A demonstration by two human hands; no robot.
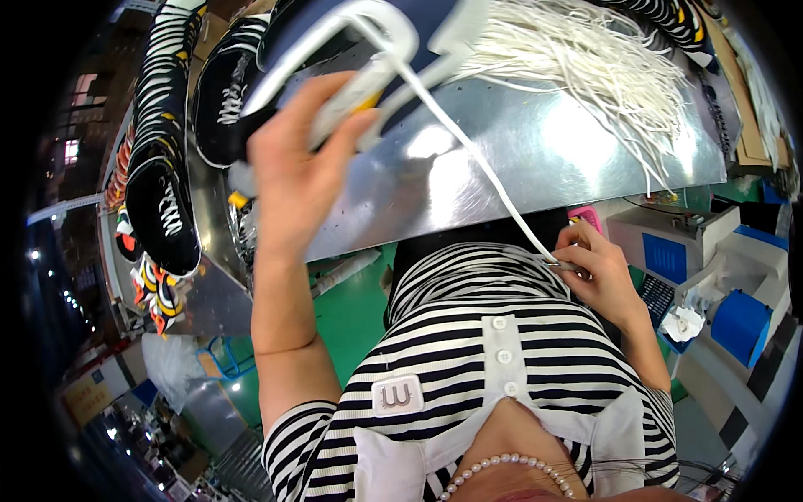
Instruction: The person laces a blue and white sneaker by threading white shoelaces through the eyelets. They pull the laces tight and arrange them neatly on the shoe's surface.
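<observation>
Head view: L hand point(301, 155) is over the bench point(376, 201), grip closed around a blurred white-and-navy shoe piece point(355, 88) w/ a yellow patch. A white lace point(477, 159) runs from it across the bench to the R hand point(595, 272) — just off the near edge, grip pinching the lace's end. Loose laces point(577, 75) pile on the bench's far R; stacked black shoes point(159, 213) L of it.

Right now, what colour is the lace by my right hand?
White lace, clearest in the head view.
</observation>
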